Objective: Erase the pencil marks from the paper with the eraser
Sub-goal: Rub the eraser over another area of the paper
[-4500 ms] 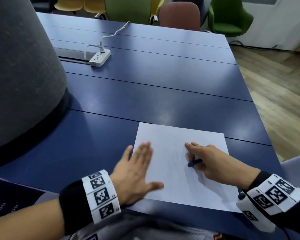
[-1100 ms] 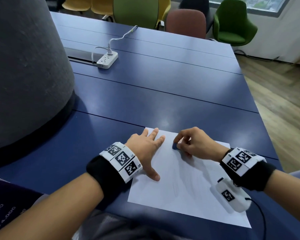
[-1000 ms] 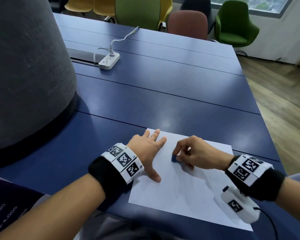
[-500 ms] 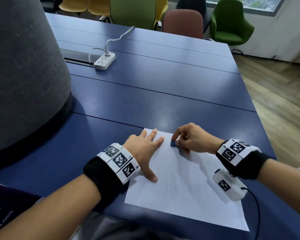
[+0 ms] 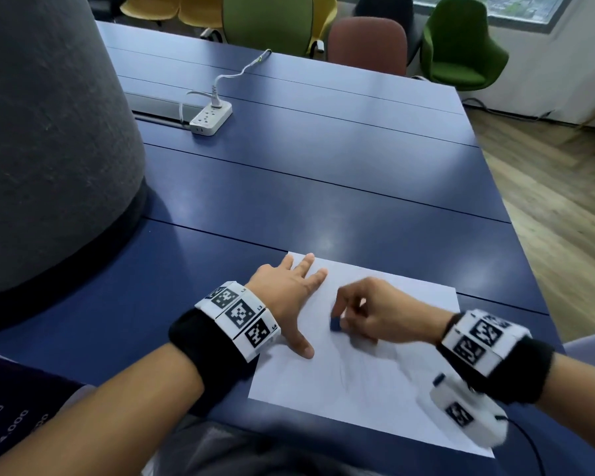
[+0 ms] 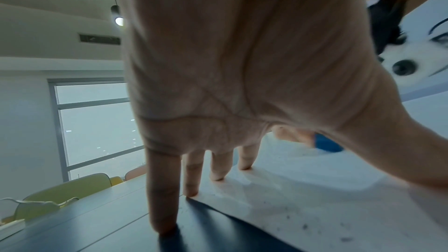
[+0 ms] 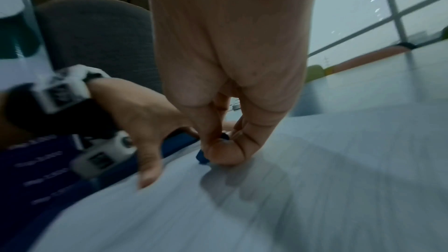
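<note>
A white sheet of paper (image 5: 375, 383) lies near the front edge of the blue table (image 5: 323, 187), with faint grey pencil marks (image 5: 349, 374) in its middle. My left hand (image 5: 289, 297) lies flat on the sheet's left edge, fingers spread and straight, thumb pointing toward me. My right hand (image 5: 361, 314) pinches a small blue eraser (image 5: 335, 325) between thumb and fingers and presses it onto the upper middle of the sheet. The eraser (image 7: 202, 157) shows under the fingertips in the right wrist view, and it (image 6: 327, 144) appears past my left palm in the left wrist view.
A large grey fabric-covered column (image 5: 49, 132) rises at the left of the table. A white power strip (image 5: 211, 119) with a cable lies far back. Green, yellow and brown chairs (image 5: 461, 42) stand behind the table. Wood floor (image 5: 557, 207) lies to the right.
My right hand has slid the eraser down the sheet toward me from the top edge, and it is blurred with motion. The left hand stays flat on the paper.
</note>
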`<state>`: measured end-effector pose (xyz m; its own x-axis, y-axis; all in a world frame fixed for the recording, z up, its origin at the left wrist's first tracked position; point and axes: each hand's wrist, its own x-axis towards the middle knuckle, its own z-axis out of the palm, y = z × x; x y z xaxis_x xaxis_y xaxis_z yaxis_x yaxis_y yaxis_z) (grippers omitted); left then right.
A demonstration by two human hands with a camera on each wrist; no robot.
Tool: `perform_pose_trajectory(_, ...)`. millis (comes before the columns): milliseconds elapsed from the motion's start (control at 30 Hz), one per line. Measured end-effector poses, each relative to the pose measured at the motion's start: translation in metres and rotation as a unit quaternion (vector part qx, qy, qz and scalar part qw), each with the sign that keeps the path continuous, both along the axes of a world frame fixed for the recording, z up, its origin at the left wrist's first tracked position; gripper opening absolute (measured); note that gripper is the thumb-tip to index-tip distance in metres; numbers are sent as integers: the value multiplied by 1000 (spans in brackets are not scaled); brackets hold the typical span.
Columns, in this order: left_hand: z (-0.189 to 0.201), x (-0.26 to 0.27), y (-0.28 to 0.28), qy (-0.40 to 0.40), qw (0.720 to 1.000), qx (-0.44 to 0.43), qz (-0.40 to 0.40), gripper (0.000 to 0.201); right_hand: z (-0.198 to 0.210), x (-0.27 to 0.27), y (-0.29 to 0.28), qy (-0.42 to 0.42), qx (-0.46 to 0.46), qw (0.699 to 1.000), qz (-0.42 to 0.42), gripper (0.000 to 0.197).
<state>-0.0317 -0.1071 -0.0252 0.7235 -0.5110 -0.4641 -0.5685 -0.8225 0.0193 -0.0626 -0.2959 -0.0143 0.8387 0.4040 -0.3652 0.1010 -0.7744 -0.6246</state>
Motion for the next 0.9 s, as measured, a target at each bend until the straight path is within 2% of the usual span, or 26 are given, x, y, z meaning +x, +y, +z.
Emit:
perform_pose_trajectory(67, 0, 0, -1, 2, 1000, 2, 0, 133, 1, -10, 2, 7, -12, 999, 29, 18)
perform_pose_trajectory(233, 1, 0, -1, 0, 1000, 13, -4, 133, -3, -1, 0, -47, 10, 998, -37, 16)
perform_pose_trajectory(400, 2, 0, -1, 2, 1000, 14, -1, 133, 0, -28, 5, -4, -4, 999, 51, 14)
perform_pose_trajectory(533, 3, 0, -2, 3, 1000, 17, -2, 133, -2, -15, 3, -51, 6, 998, -23, 16)
perform_pose_trajectory(700, 2, -1, -1, 1, 1000, 16, -2, 132, 3, -45, 9, 11, 9, 997, 81, 14)
perform_pose_trajectory(833, 3, 0, -1, 1, 1000, 20, -4, 132, 1, -34, 6, -30, 14, 999, 2, 21)
perform_pose_trajectory(900, 3, 0, -1, 2, 1000, 19, -3, 132, 1, -46, 8, -13, 19, 999, 31, 20)
